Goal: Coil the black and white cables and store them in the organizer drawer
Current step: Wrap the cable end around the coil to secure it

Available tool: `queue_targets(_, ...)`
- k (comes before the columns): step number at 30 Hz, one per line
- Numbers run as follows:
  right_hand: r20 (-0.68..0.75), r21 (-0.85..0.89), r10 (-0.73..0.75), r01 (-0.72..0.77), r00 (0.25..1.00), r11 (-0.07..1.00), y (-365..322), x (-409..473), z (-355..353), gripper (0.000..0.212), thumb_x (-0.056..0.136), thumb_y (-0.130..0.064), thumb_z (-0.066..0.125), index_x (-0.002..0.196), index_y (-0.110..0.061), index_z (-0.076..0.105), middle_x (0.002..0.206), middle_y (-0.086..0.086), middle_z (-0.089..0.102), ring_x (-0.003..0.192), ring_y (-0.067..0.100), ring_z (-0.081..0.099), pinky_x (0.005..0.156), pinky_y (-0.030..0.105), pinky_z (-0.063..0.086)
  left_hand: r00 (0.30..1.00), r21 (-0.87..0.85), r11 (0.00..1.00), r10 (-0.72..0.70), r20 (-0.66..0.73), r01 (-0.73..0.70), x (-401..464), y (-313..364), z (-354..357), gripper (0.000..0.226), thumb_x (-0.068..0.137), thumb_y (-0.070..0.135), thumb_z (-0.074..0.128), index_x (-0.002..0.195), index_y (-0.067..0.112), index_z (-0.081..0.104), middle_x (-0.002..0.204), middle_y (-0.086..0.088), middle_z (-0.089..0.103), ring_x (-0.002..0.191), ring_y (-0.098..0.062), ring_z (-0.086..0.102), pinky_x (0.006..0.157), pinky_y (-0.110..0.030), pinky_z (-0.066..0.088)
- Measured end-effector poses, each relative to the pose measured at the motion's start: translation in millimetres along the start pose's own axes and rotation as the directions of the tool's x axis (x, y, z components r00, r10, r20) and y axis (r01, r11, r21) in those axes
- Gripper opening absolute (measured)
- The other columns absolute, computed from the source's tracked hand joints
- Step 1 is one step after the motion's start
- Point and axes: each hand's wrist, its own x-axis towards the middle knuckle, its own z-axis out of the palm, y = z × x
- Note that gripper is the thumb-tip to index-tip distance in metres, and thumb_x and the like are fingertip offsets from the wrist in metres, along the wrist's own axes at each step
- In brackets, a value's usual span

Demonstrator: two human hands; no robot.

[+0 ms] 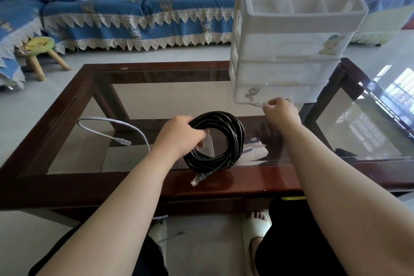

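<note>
Single head-worn view, forward and down, close over the table (280,177).

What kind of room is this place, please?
Most likely a home living room: a sofa with a blue lace-trimmed cover stands behind a glass-topped wooden coffee table, with a small wooden stool on the tiled floor.

Right hand (281,112): fingertips tucked under bottom drawer (277,94) front, grip unclear. White cable (116,124): far end hidden behind left forearm. Black cable (220,141): part of coil covered by left hand (179,134). Drawer sticker (252,93) too small to read.
</note>
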Motion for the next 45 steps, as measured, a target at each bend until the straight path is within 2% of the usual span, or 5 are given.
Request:
queue_targets(4,0.007,-0.273,0.078,-0.073,0.997,0.959,29,4,16,0.051,0.096,-0.036,0.043,0.142,-0.014,0.036,0.144,0.015,0.035,0.131,0.036,0.030,0.104,0.044,0.030,1.000,0.061,0.998,-0.001,0.025,-0.001,1,1,0,0.016,0.083,0.028,0.065,0.078,0.014,0.067,0.069,-0.010,0.070,0.069,-0.027,0.069,0.059,-0.033,0.048)
queue_targets(17,0.206,-0.413,0.078,0.015,0.975,0.910,4,-1,11,0.023,0.094,-0.012,0.044,0.110,-0.001,0.056,0.116,0.018,0.058,0.100,0.035,0.054,0.074,0.034,0.040,0.986,-0.008,0.987,-0.161,0.045,0.161,9,-3,1,0.008,0.073,0.014,0.060,0.066,0.009,0.062,0.048,0.000,0.061,0.052,-0.020,0.059,0.057,-0.029,0.045)
queue_targets(23,0.114,0.185,-0.219,0.196,0.969,0.963,-42,-39,-24,0.020,0.094,-0.014,0.051,0.078,-0.011,0.063,0.069,0.005,0.067,0.058,0.015,0.056,0.064,0.026,0.045,0.975,-0.016,0.975,-0.223,0.023,0.224,13,-4,7,0.012,0.070,0.018,0.063,0.065,0.009,0.059,0.051,-0.002,0.059,0.054,-0.025,0.055,0.059,-0.030,0.041)
queue_targets(27,0.313,0.559,-0.396,0.169,0.864,0.812,-75,-103,-26,0.008,0.094,-0.012,0.057,0.088,-0.010,0.062,0.064,0.001,0.069,0.056,0.009,0.064,0.058,0.024,0.056,0.961,-0.099,0.958,-0.263,0.087,0.271,10,-3,11,0.040,0.079,0.015,0.062,0.119,0.012,0.062,0.057,-0.005,0.068,0.049,-0.015,0.056,0.052,-0.022,0.039)
queue_targets(45,0.308,0.104,-0.386,0.373,0.869,0.922,-82,-113,-13,0.021,0.086,-0.026,0.054,0.069,-0.020,0.065,0.060,-0.007,0.071,0.060,0.009,0.068,0.060,0.026,0.053,0.982,-0.432,0.884,-0.132,0.135,0.178,9,-5,13,0.049,0.082,0.053,0.068,0.063,0.008,0.058,0.050,-0.001,0.059,0.053,-0.020,0.061,0.065,-0.030,0.048)
